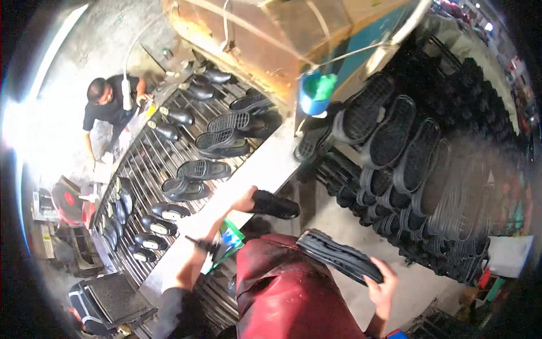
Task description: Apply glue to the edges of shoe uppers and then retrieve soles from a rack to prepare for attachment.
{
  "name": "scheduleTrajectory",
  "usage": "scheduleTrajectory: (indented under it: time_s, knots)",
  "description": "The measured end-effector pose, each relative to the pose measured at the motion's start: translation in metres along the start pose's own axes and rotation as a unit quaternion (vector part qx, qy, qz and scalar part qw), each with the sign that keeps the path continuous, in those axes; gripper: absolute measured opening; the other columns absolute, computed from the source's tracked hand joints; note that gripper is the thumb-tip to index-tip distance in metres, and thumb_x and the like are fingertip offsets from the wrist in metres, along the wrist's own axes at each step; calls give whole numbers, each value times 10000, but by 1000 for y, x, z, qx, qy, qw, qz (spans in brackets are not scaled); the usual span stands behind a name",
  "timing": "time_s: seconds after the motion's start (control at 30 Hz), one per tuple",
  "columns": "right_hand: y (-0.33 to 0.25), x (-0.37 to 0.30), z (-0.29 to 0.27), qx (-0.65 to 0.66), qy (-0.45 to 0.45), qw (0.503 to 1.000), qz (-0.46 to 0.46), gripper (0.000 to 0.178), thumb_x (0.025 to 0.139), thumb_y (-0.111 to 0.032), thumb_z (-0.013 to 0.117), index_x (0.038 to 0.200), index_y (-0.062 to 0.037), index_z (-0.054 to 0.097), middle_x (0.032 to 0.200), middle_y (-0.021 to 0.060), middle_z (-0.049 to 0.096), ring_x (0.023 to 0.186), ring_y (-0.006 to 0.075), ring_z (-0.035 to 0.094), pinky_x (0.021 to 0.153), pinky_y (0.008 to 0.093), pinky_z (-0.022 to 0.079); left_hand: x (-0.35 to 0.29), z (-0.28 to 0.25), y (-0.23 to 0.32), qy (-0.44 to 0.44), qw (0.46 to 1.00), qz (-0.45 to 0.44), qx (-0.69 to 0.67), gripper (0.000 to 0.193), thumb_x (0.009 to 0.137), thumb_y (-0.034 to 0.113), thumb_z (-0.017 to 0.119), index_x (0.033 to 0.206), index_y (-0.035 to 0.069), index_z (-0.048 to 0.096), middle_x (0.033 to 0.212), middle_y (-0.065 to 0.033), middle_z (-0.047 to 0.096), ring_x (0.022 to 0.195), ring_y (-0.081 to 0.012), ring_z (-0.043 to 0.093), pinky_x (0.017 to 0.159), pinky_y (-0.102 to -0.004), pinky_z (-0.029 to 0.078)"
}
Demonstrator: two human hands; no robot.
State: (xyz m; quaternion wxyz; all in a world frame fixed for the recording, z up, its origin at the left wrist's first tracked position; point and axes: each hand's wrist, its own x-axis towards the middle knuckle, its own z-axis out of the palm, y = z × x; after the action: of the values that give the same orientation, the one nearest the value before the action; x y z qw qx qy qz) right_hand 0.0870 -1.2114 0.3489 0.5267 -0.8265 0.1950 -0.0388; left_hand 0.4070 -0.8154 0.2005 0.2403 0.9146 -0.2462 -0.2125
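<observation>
Low on the right, my right hand (pixel 385 282) grips the end of a thick black shoe sole (pixel 337 257), its ridged edge facing up. My left hand (pixel 244 200) reaches past the pale rail of the rack and is closed on a second dark shoe sole (pixel 275 205). Its fingertips are partly hidden by that sole. Just left of this hand, black soles (pixel 204 169) with gridded insides lie in pairs on the metal roller conveyor (pixel 149 186). Black shoes (pixel 151 240) rest farther along the same rollers. A red apron (pixel 288 282) covers my front.
Stacked black soles (pixel 395 135) fill the right side. A large box-like machine hood (pixel 293 34) overhangs the conveyor, with a blue cup (pixel 314 101) on its corner. A co-worker (pixel 113 107) stands across the conveyor. A dark flat-topped stool (pixel 116 299) is at lower left.
</observation>
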Motion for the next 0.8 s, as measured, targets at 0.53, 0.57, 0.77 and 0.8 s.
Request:
scheduleTrajectory:
  time_s: [0.53,0.57,0.77,0.8]
  knots:
    - [52,181,501,-230,-481,845,48,237,781,-156,788,937,-15,677,843,193,682,921,362,691,795,507,541,74,25,-133,119,989,91,-11,506,937,148,651,1429,34,627,1518,-250,560,1422,-429,505,1209,-523,384]
    - [83,212,558,-313,-419,835,-170,347,814,-38,649,1153,-62,720,816,173,696,786,384,718,760,468,602,62,15,-133,168,979,65,-94,488,932,146,691,1393,-4,640,1452,-271,607,1349,-447,567,1160,-520,435]
    - [78,184,520,-274,-141,898,-314,616,935,-184,647,1512,-31,497,1575,211,466,1470,363,445,1195,597,357,-47,48,-169,331,938,-28,-101,496,974,416,772,1371,134,674,1124,-224,757,854,-312,691,791,-478,588]
    - [67,178,504,-306,-92,922,-220,686,924,-232,688,1539,-33,460,1580,230,454,1469,379,442,1190,624,354,-43,45,-180,335,938,-27,-89,496,974,416,772,1371,134,674,1124,-224,757,854,-312,691,791,-478,588]
